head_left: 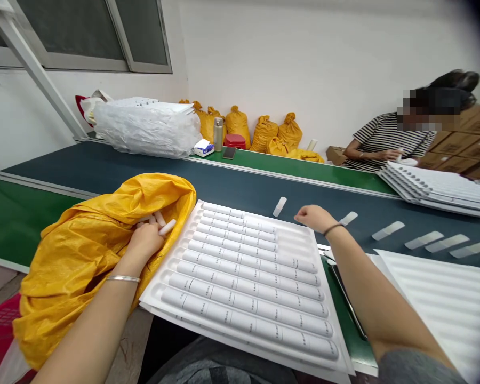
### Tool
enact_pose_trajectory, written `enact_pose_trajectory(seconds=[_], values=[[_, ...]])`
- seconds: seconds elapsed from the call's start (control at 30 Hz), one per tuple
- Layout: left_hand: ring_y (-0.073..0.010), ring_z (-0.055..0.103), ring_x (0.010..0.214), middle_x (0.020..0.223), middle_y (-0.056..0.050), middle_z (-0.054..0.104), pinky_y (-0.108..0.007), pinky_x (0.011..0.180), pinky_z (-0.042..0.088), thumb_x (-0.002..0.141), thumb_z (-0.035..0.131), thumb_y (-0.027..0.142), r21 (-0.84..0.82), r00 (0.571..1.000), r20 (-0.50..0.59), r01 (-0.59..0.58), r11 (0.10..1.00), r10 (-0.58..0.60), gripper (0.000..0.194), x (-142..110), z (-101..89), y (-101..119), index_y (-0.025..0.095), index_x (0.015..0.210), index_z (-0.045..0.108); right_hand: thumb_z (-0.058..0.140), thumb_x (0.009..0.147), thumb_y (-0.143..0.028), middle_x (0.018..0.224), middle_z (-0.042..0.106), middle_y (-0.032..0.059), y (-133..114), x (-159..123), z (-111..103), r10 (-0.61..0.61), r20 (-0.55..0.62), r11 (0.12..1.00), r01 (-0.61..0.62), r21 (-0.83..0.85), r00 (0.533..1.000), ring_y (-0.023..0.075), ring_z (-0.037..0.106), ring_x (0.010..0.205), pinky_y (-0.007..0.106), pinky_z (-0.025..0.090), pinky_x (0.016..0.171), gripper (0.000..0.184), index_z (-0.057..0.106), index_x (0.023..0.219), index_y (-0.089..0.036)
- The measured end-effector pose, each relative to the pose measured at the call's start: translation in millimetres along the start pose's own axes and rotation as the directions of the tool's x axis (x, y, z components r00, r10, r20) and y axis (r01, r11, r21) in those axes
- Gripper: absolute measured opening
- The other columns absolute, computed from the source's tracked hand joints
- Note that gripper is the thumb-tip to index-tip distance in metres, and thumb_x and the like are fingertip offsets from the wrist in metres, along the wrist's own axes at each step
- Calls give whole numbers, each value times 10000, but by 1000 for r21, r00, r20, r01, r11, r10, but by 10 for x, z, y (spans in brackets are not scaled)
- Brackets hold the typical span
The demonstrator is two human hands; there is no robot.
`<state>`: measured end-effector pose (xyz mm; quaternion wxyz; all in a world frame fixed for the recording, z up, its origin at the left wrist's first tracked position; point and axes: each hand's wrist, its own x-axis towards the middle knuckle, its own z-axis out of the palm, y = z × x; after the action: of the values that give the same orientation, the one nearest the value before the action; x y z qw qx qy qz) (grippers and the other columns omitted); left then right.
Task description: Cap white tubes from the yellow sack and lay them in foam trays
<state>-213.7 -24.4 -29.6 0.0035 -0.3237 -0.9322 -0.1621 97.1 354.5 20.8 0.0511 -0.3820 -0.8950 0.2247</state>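
My left hand (145, 241) reaches into the mouth of a yellow woven sack (80, 250), its fingers closed round a white tube (167, 227). More white tubes lie behind those fingers inside the sack. Over the dark belt, my right hand (315, 217) has its fingers curled together, and nothing shows in them. Just left of it a small white tube (279, 206) rests on the belt, apart from the fingers. Between my arms lies a white tray (296, 237) with rows of printed white tubes (240, 288); its upper right part shows bare grooves.
Several tubes (388, 230) lie along the dark belt (240, 184) to the right. A second white tray (436, 298) sits at the lower right, beside a phone (348, 298). Across the belt, a person in a striped shirt (388, 136) works beside stacked trays (440, 186).
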Motion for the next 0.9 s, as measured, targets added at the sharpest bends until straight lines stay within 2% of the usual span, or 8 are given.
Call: enact_pose_trajectory(seconds=[0.13, 0.2, 0.33, 0.47, 0.6, 0.73, 0.8, 0.9], values=[[-271, 558, 1045, 1098, -125, 620, -367, 932, 432, 824, 496, 305, -180, 978, -175, -147, 973, 115, 329, -239, -233, 240, 153, 1099, 592, 689, 655, -216, 835, 716, 83, 114, -863, 68, -6, 220, 997, 24, -78, 976, 232, 657, 735, 302, 478, 674, 93, 740, 725, -183], [-229, 558, 1045, 1114, -88, 616, -320, 922, 446, 843, 518, 337, -365, 934, -301, -298, 882, 191, 292, -423, -316, 443, 179, 1077, 593, 607, 708, -195, 958, 700, 94, 150, -1157, 191, -89, 199, 980, 122, -159, 976, 241, 651, 816, 323, 480, 726, 174, 733, 828, -186], [-212, 561, 1058, 1107, -70, 623, -339, 941, 441, 850, 576, 305, -567, 885, -377, -454, 688, 273, 227, -786, -414, 815, 198, 1045, 615, 545, 745, -213, 853, 657, 92, 78, -1377, 226, -202, 1, 939, 195, -283, 979, 235, 611, 728, 349, 473, 654, 169, 646, 872, -164], [-203, 578, 1025, 1060, -53, 642, -342, 941, 432, 837, 623, 267, -631, 888, -311, -460, 624, 339, 224, -1096, -428, 1041, 221, 1056, 620, 524, 841, -338, 841, 633, 70, -289, -1506, 105, -229, -219, 971, 240, 22, 948, 203, 596, 689, 332, 492, 605, 246, 597, 1025, -193], [-183, 610, 951, 1000, -49, 653, -317, 869, 474, 829, 645, 273, -877, 928, -207, -317, 362, 310, 319, -1350, -339, 1238, 235, 1135, 561, 550, 874, -391, 930, 613, 67, -801, -1678, 220, -363, -130, 738, 369, 564, 923, 166, 617, 732, 307, 541, 640, 298, 558, 1114, -214], [-146, 634, 872, 964, -11, 667, -314, 834, 511, 784, 709, 308, -992, 974, -124, -117, -44, 189, 792, -1492, -295, 1421, 346, 1396, 208, 637, 832, -399, 790, 594, 21, -1166, -1756, 458, -445, 70, 467, 165, 869, 893, 123, 607, 644, 273, 541, 612, 300, 570, 1032, -185], [-124, 626, 848, 947, 10, 660, -289, 818, 514, 743, 751, 297, -989, 981, -103, -83, -126, 162, 818, -1501, -307, 1459, 370, 1367, 228, 676, 805, -397, 710, 593, 1, -1247, -1765, 530, -469, 101, 333, 70, 940, 877, 112, 600, 602, 265, 535, 603, 325, 579, 1019, -173], [-115, 615, 850, 931, 16, 635, -240, 777, 510, 702, 783, 281, -984, 986, -135, -121, -133, 102, 517, -1464, -333, 1412, 293, 1125, 486, 697, 794, -377, 697, 615, 6, -1266, -1771, 514, -446, 34, 240, 83, 967, 894, 123, 625, 621, 277, 551, 626, 330, 592, 1033, -175]])
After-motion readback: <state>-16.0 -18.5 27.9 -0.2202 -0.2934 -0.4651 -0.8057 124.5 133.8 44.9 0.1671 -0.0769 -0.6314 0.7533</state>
